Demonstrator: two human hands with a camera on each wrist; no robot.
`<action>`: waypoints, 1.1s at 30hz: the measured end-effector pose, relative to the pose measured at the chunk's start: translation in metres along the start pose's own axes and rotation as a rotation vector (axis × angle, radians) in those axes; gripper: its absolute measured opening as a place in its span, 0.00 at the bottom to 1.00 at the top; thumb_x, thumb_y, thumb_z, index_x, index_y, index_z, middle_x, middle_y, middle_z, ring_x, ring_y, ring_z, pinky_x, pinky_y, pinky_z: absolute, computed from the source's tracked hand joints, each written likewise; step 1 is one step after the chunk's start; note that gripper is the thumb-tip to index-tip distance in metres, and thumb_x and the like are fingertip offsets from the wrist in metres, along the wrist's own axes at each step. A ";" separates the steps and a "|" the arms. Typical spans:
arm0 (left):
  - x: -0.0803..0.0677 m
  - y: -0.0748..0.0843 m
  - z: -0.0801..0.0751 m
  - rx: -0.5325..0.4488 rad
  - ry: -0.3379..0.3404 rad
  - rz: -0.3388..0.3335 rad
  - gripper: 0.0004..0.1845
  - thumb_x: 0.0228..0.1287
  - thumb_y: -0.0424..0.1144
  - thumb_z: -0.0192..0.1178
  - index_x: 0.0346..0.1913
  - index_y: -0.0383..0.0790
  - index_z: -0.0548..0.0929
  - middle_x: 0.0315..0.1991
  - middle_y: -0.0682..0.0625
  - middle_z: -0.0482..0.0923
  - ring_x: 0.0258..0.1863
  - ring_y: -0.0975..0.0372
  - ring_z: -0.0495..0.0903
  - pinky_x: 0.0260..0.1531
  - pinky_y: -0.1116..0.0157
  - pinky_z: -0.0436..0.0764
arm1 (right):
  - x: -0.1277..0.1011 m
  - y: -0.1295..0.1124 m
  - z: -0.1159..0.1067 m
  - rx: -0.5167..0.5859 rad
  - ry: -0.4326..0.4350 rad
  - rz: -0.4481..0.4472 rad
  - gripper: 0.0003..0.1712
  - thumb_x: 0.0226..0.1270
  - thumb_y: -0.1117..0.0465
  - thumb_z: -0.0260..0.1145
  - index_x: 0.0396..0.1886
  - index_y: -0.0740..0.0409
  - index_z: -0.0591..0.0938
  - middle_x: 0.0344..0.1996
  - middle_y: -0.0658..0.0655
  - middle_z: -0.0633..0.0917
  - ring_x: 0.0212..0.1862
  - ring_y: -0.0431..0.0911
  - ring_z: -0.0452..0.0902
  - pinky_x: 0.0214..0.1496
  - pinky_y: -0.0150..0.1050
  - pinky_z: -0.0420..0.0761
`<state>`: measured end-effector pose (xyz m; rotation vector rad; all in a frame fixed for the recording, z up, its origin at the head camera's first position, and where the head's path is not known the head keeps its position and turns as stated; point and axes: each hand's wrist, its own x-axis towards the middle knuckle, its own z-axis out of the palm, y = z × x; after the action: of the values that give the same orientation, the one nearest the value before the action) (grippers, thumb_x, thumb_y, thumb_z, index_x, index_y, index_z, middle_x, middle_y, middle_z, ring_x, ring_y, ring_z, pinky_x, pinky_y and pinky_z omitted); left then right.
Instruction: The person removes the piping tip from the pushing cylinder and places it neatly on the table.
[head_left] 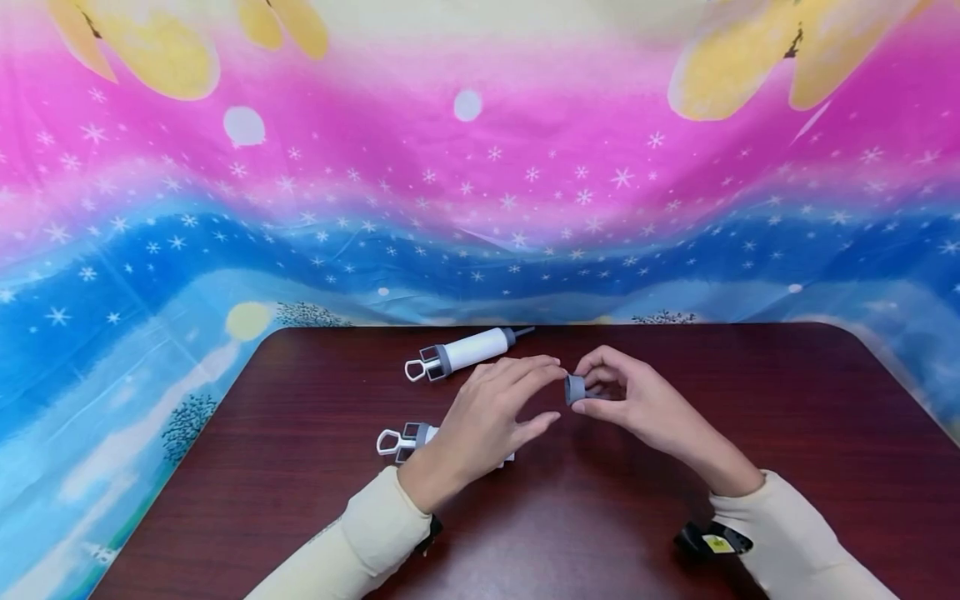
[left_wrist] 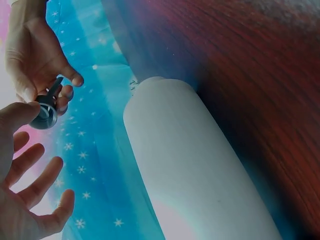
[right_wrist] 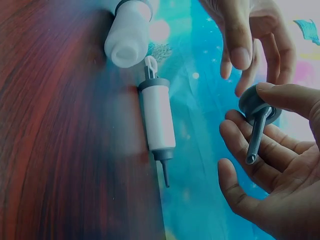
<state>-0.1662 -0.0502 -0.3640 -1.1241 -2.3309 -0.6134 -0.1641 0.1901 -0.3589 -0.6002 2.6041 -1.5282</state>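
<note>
Pinched between the thumb and fingers of our right hand [head_left: 637, 398], the grey nozzle cap [head_left: 575, 389] is held up over the table, its hollow mouth toward our left hand [head_left: 504, 402] and its thin spout back toward the right palm. Our left hand grips nothing that we can make out; its fingers are spread and reach close to the rim of the cap, though we cannot tell whether a fingertip touches it.

Below the left hand lies the nearer syringe [head_left: 408, 437], a white barrel with a grey collar and a loop handle. Both wrist views show us that its front end is bare, with only a rounded white tip. Just beyond is the farther syringe [head_left: 476, 350], lying whole, with a grey spout on its tip and its handle to our left.

We judge the step in hand to be the handling of this loose cap between the two hands; whether it is being inspected, turned or passed, we cannot tell. To our minds the next move calls for a steady pinch on the small cap and for the left fingers to settle clear of its mouth.

Farther out, we see the dark wooden table [head_left: 262, 500] and, behind it, a patterned cloth [head_left: 480, 267] with snowflakes on pink and blue.
</note>
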 end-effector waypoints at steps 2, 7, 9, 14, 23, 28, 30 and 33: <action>0.001 0.000 0.000 -0.014 0.010 -0.006 0.27 0.63 0.45 0.77 0.64 0.49 0.83 0.64 0.53 0.83 0.61 0.60 0.83 0.55 0.56 0.83 | 0.001 -0.002 0.001 0.012 -0.001 -0.006 0.17 0.67 0.63 0.75 0.51 0.59 0.79 0.39 0.55 0.90 0.42 0.41 0.86 0.47 0.34 0.81; 0.002 0.001 0.002 -0.056 0.027 -0.015 0.26 0.62 0.44 0.77 0.63 0.49 0.84 0.62 0.53 0.84 0.59 0.60 0.83 0.56 0.57 0.82 | 0.001 -0.008 0.003 0.035 -0.014 -0.014 0.17 0.68 0.63 0.75 0.51 0.59 0.78 0.38 0.54 0.90 0.42 0.41 0.86 0.47 0.35 0.81; 0.003 0.001 0.002 -0.068 0.032 -0.014 0.26 0.62 0.44 0.77 0.63 0.49 0.84 0.61 0.53 0.84 0.59 0.60 0.83 0.57 0.57 0.82 | 0.002 -0.010 0.004 0.043 -0.017 -0.014 0.17 0.68 0.63 0.75 0.51 0.59 0.78 0.38 0.54 0.90 0.42 0.41 0.86 0.47 0.35 0.81; 0.003 0.001 0.003 -0.096 0.041 -0.006 0.26 0.62 0.41 0.77 0.62 0.48 0.83 0.60 0.53 0.84 0.59 0.61 0.82 0.60 0.58 0.81 | 0.002 -0.013 0.005 0.059 -0.020 -0.020 0.16 0.68 0.64 0.74 0.50 0.60 0.78 0.37 0.55 0.90 0.42 0.41 0.86 0.46 0.35 0.82; 0.004 -0.001 0.002 -0.110 0.073 0.064 0.21 0.63 0.36 0.76 0.59 0.45 0.85 0.58 0.52 0.85 0.57 0.61 0.83 0.65 0.62 0.78 | 0.002 -0.015 0.006 0.092 -0.036 -0.030 0.15 0.70 0.64 0.73 0.50 0.60 0.78 0.38 0.56 0.90 0.42 0.41 0.86 0.46 0.35 0.82; 0.005 -0.001 0.001 -0.110 0.080 0.073 0.20 0.64 0.37 0.75 0.58 0.45 0.86 0.57 0.52 0.85 0.56 0.61 0.83 0.64 0.62 0.79 | 0.002 -0.016 0.005 0.099 -0.039 -0.043 0.15 0.70 0.64 0.73 0.50 0.60 0.78 0.38 0.56 0.90 0.42 0.41 0.86 0.46 0.35 0.82; 0.005 -0.001 0.000 -0.113 0.083 0.073 0.19 0.64 0.37 0.75 0.57 0.45 0.87 0.57 0.52 0.85 0.55 0.61 0.83 0.64 0.62 0.79 | 0.002 -0.016 0.005 0.096 -0.039 -0.043 0.15 0.70 0.64 0.73 0.51 0.60 0.78 0.38 0.56 0.89 0.42 0.41 0.86 0.46 0.35 0.83; 0.006 -0.001 0.000 -0.115 0.087 0.077 0.18 0.65 0.38 0.75 0.57 0.46 0.87 0.56 0.52 0.85 0.55 0.61 0.83 0.63 0.63 0.79 | 0.000 -0.016 0.003 0.080 -0.040 -0.035 0.16 0.70 0.63 0.74 0.53 0.59 0.79 0.40 0.56 0.89 0.44 0.42 0.86 0.46 0.36 0.84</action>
<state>-0.1704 -0.0476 -0.3609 -1.2081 -2.1917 -0.7604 -0.1586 0.1804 -0.3468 -0.6651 2.5025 -1.6042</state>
